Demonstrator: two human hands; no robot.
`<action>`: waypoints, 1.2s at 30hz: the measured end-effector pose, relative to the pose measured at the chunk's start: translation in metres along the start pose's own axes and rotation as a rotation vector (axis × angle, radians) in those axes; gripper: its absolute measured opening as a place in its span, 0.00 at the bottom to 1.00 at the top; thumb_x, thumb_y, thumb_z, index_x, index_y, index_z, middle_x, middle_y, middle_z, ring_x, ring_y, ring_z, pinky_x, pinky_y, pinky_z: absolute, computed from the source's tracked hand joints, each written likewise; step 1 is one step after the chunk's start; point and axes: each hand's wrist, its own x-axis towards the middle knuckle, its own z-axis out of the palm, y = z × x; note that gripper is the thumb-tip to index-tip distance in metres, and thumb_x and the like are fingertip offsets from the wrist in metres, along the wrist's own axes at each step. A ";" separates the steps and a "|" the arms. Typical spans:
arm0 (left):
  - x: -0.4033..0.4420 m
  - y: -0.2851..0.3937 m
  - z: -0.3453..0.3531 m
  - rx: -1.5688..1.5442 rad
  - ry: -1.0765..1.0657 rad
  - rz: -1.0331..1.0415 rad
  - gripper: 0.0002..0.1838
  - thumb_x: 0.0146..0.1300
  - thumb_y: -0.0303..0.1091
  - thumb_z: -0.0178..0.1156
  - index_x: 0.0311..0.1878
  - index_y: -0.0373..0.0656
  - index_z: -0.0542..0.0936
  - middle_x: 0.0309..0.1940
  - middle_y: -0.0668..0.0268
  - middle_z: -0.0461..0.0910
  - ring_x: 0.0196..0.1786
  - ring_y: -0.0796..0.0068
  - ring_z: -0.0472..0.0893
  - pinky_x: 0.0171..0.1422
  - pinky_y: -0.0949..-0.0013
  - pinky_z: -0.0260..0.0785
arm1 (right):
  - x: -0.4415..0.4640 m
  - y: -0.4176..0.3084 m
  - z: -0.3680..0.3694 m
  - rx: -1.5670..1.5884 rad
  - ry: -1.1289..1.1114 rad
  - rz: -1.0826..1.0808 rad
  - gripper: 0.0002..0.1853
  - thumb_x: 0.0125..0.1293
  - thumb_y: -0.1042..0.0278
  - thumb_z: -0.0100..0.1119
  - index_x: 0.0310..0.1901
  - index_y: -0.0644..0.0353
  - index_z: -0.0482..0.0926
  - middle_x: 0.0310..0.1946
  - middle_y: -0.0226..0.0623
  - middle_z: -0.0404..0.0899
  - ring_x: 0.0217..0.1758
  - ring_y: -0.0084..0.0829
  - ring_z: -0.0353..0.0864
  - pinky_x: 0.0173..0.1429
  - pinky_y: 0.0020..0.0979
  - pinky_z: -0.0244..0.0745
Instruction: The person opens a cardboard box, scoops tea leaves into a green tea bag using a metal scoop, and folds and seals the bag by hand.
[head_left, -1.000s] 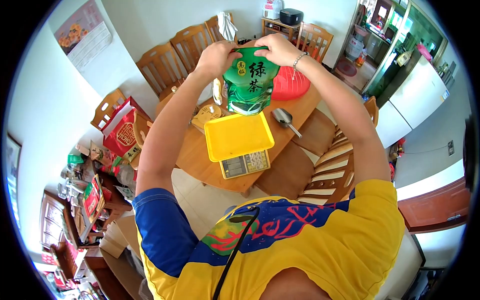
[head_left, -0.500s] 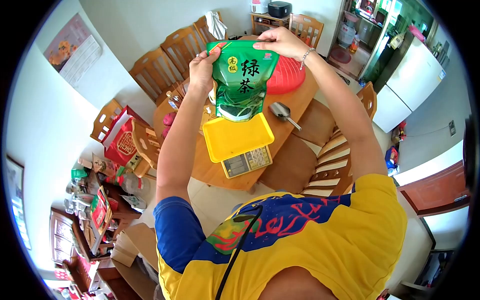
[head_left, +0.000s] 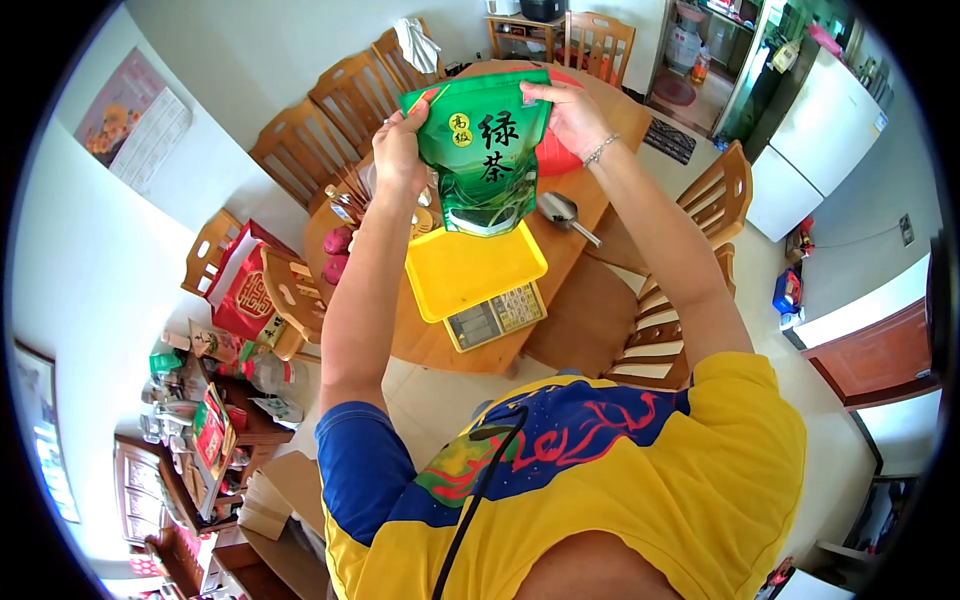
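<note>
A green tea bag (head_left: 480, 160) with dark lettering hangs upright between my hands, above the table's near part. My left hand (head_left: 402, 150) pinches its upper left corner. At the upper right edge, my right hand (head_left: 572, 118) grips it between thumb and fingers. Just below the bag is a yellow tray (head_left: 475, 275), sitting on a kitchen scale (head_left: 497, 318) whose keypad and display show at the front. A metal scoop (head_left: 568, 217) lies on the table to the right of the bag. Behind the bag, a red basket-like cover (head_left: 562, 150) is partly hidden.
The wooden table (head_left: 420, 345) has wooden chairs around it, one (head_left: 590, 310) close on the right. Dark pink round fruits (head_left: 337, 240) and a small bottle (head_left: 341, 203) stand left. A red gift bag (head_left: 243, 275) rests on a chair. A white fridge (head_left: 820, 150) stands far right.
My right hand has shifted from the bag's top edge down to its right upper side. The bag's top looks wider and fuller now. The view has tilted slightly.
</note>
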 end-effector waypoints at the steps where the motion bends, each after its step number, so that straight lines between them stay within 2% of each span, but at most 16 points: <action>1: -0.003 -0.001 0.003 0.001 0.000 -0.005 0.09 0.67 0.29 0.61 0.47 0.35 0.79 0.41 0.62 0.83 0.42 0.71 0.83 0.49 0.65 0.78 | -0.001 0.001 -0.002 -0.013 -0.007 -0.021 0.14 0.65 0.67 0.65 0.49 0.65 0.81 0.40 0.33 0.84 0.46 0.25 0.80 0.55 0.29 0.73; 4: -0.007 -0.005 0.010 -0.048 0.008 -0.030 0.07 0.67 0.29 0.62 0.45 0.37 0.80 0.41 0.63 0.83 0.42 0.72 0.83 0.48 0.66 0.79 | -0.013 -0.014 -0.002 -0.122 -0.022 0.016 0.13 0.60 0.67 0.71 0.43 0.65 0.83 0.39 0.32 0.83 0.46 0.24 0.79 0.55 0.30 0.70; 7: -0.013 -0.010 0.015 -0.051 -0.030 -0.015 0.05 0.67 0.30 0.63 0.42 0.39 0.81 0.41 0.64 0.84 0.42 0.73 0.83 0.47 0.67 0.78 | -0.025 -0.028 0.002 -0.317 -0.071 0.007 0.14 0.57 0.68 0.73 0.43 0.65 0.84 0.40 0.33 0.84 0.45 0.24 0.79 0.54 0.30 0.71; 10: -0.021 -0.014 0.023 -0.088 -0.036 -0.054 0.05 0.66 0.30 0.63 0.42 0.39 0.82 0.41 0.63 0.84 0.41 0.72 0.83 0.47 0.67 0.78 | -0.025 -0.026 -0.001 -0.347 -0.016 -0.004 0.17 0.55 0.69 0.75 0.45 0.65 0.84 0.41 0.33 0.84 0.45 0.25 0.79 0.54 0.30 0.71; 12: -0.022 -0.008 0.024 -0.031 -0.174 -0.139 0.08 0.63 0.28 0.66 0.45 0.39 0.82 0.42 0.63 0.85 0.41 0.70 0.84 0.47 0.65 0.79 | -0.030 -0.026 -0.002 -0.294 -0.003 0.008 0.18 0.55 0.70 0.75 0.46 0.65 0.84 0.42 0.35 0.85 0.46 0.27 0.81 0.55 0.32 0.73; 13: -0.023 -0.009 0.025 0.023 -0.166 -0.164 0.13 0.59 0.26 0.70 0.47 0.36 0.82 0.42 0.61 0.85 0.42 0.67 0.84 0.48 0.62 0.79 | -0.031 -0.023 -0.003 -0.223 0.009 0.045 0.17 0.55 0.70 0.75 0.46 0.65 0.84 0.42 0.35 0.85 0.47 0.28 0.81 0.56 0.32 0.74; 18: -0.028 -0.018 0.031 0.151 -0.147 -0.188 0.16 0.56 0.25 0.71 0.47 0.33 0.81 0.43 0.58 0.84 0.43 0.65 0.85 0.49 0.61 0.79 | -0.046 -0.031 0.002 -0.142 0.024 0.119 0.17 0.55 0.70 0.75 0.46 0.64 0.84 0.43 0.36 0.85 0.50 0.29 0.82 0.58 0.34 0.75; 20: -0.030 -0.024 0.033 0.083 -0.131 -0.209 0.16 0.56 0.24 0.71 0.47 0.33 0.80 0.42 0.58 0.85 0.42 0.65 0.85 0.48 0.61 0.79 | -0.050 -0.034 0.002 -0.181 -0.062 0.142 0.17 0.55 0.69 0.75 0.46 0.63 0.84 0.44 0.36 0.85 0.49 0.28 0.82 0.57 0.33 0.75; 24: -0.026 -0.034 0.030 0.085 -0.094 -0.248 0.16 0.56 0.25 0.72 0.47 0.33 0.80 0.42 0.58 0.84 0.42 0.65 0.85 0.47 0.61 0.79 | -0.047 -0.026 -0.005 -0.347 0.000 0.035 0.16 0.54 0.69 0.76 0.45 0.62 0.85 0.43 0.36 0.86 0.47 0.28 0.84 0.54 0.33 0.77; 26: -0.025 -0.026 0.027 0.229 -0.228 -0.237 0.19 0.54 0.28 0.74 0.47 0.31 0.80 0.40 0.58 0.85 0.38 0.66 0.85 0.44 0.62 0.79 | -0.052 -0.025 -0.004 -0.310 0.037 0.009 0.16 0.53 0.69 0.76 0.43 0.62 0.85 0.40 0.35 0.86 0.42 0.28 0.84 0.50 0.33 0.79; 27: -0.018 -0.021 0.022 0.487 -0.221 -0.230 0.18 0.52 0.31 0.75 0.43 0.32 0.82 0.35 0.60 0.85 0.33 0.69 0.84 0.40 0.64 0.77 | -0.054 -0.024 -0.003 -0.322 0.044 0.013 0.15 0.53 0.70 0.76 0.42 0.62 0.86 0.38 0.35 0.87 0.40 0.27 0.85 0.47 0.33 0.80; 28: -0.012 -0.020 0.018 0.487 -0.219 -0.228 0.18 0.52 0.31 0.75 0.43 0.32 0.82 0.35 0.60 0.85 0.33 0.69 0.84 0.40 0.64 0.77 | -0.055 -0.021 -0.004 -0.322 0.041 0.013 0.15 0.53 0.70 0.76 0.42 0.62 0.86 0.38 0.35 0.87 0.40 0.27 0.85 0.47 0.33 0.80; 30: -0.004 -0.013 0.017 1.027 -0.462 0.064 0.16 0.50 0.32 0.75 0.39 0.33 0.85 0.30 0.61 0.85 0.29 0.74 0.82 0.36 0.66 0.74 | -0.055 -0.014 -0.005 -0.421 0.058 0.019 0.15 0.52 0.70 0.77 0.41 0.61 0.86 0.37 0.35 0.87 0.40 0.26 0.85 0.46 0.33 0.80; 31: -0.010 -0.007 0.026 1.131 -0.496 0.158 0.13 0.50 0.31 0.73 0.38 0.35 0.86 0.29 0.57 0.84 0.29 0.71 0.82 0.37 0.67 0.73 | -0.058 -0.015 0.000 -0.471 0.071 0.026 0.14 0.52 0.70 0.77 0.40 0.61 0.87 0.37 0.34 0.87 0.39 0.25 0.84 0.46 0.32 0.79; 34: -0.020 -0.007 0.051 1.303 -0.565 0.320 0.15 0.53 0.30 0.72 0.43 0.33 0.85 0.25 0.58 0.82 0.28 0.74 0.80 0.37 0.66 0.73 | -0.062 -0.010 0.007 -0.582 0.033 -0.025 0.13 0.53 0.70 0.76 0.41 0.59 0.87 0.37 0.33 0.87 0.38 0.23 0.84 0.45 0.31 0.79; 36: -0.021 -0.017 0.050 1.252 -0.543 0.400 0.16 0.56 0.34 0.71 0.45 0.34 0.84 0.21 0.55 0.80 0.24 0.68 0.79 0.36 0.65 0.73 | -0.062 -0.011 0.005 -0.568 0.039 -0.048 0.12 0.54 0.70 0.75 0.41 0.59 0.87 0.36 0.32 0.87 0.38 0.22 0.83 0.44 0.31 0.79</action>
